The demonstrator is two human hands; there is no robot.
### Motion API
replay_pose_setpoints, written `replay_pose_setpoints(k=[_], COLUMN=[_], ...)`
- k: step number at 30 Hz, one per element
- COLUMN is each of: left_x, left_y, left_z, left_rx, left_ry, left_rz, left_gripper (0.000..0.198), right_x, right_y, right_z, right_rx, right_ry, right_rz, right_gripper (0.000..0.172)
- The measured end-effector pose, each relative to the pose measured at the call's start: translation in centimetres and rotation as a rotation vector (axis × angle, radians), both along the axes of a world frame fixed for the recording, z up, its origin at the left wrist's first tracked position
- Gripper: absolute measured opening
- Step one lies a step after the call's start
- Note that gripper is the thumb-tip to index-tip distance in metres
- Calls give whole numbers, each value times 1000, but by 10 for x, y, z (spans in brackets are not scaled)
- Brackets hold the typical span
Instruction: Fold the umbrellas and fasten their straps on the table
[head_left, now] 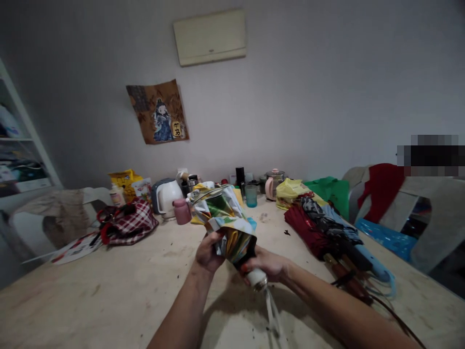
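A colourful folding umbrella [227,218] with white, yellow and green fabric is held above the table, its canopy loosely folded and pointing away to the upper left. My left hand [209,252] grips the lower left side of the fabric. Around the white handle end and the dark strap, my right hand [263,264] is closed. A pale wrist cord [271,310] dangles from the handle, blurred. To the right lie several folded umbrellas, among them a dark red one [303,228], a black patterned one and a light blue one [374,261].
On the table [109,295], a checked bag [136,225] lies at left. A white kettle [169,196], pink cup [181,212], teal glass [251,195] and glass pot [275,182] stand along the back. Draped chairs flank the table; a pixelated area covers something at right.
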State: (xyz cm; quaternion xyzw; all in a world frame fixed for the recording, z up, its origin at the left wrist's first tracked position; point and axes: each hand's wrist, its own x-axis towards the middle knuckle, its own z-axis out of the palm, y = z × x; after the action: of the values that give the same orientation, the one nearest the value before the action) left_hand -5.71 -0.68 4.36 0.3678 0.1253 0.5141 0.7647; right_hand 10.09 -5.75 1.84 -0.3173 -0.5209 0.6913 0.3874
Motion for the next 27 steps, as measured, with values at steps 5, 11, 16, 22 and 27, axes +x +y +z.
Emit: replay_pose_setpoints(k=[5,11,16,22,27], left_x=[-14,-15,11,15,2], left_y=[-1,-5,-8,-5,2], left_z=[18,21,21,22,7], left_rx=[110,79,-47,-161,-167], left_ry=[33,-49,20,30,-58], left_rz=[99,67,322,375,53], left_gripper=[42,63,52,40,29], right_x=[7,17,1,3,23], right_y=[5,2,-9,-7,7], right_z=[16,31,28,21,5], right_rx=[123,405,476,364,49], right_ry=[-253,-598,-986,-702,184], right_rz=[-168,-121,-232,-38,206], right_gripper=[17,15,16,33,63])
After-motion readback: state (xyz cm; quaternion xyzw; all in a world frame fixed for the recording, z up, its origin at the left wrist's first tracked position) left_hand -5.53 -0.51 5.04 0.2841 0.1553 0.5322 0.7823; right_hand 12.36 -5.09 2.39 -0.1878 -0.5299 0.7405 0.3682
